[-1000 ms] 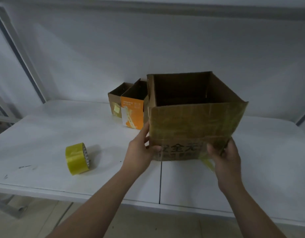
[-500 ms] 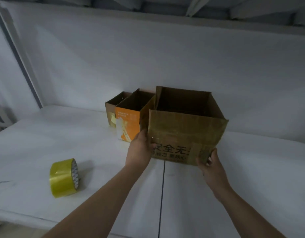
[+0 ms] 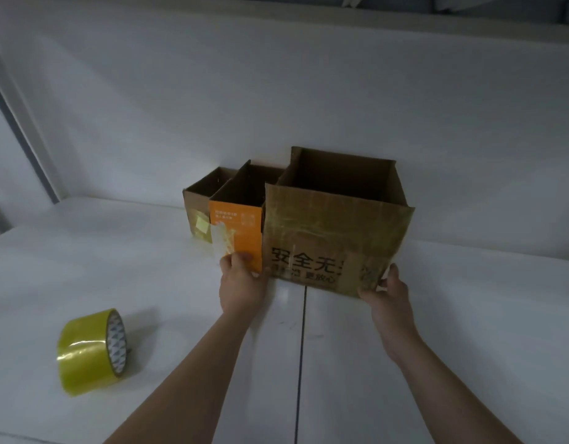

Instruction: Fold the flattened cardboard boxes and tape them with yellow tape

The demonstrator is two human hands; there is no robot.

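Observation:
A big brown cardboard box (image 3: 334, 232) with black printed characters and glossy tape stands upright and open-topped on the white table (image 3: 116, 267), against the back wall. My left hand (image 3: 241, 283) grips its lower left corner, thumb on the front. My right hand (image 3: 385, 296) holds the lower right corner. To its left, touching it, stands an orange-fronted open box (image 3: 241, 232), and behind that a smaller brown open box (image 3: 201, 203). A roll of yellow tape (image 3: 91, 350) stands on its edge at the front left.
A white wall (image 3: 276, 91) closes the back of the table. A grey upright frame post (image 3: 23, 136) runs along the far left. A dark seam (image 3: 300, 363) divides the tabletop in the middle.
Both hands have carried the big box away from me and down; it now sits on the table beside the orange box, near the wall.

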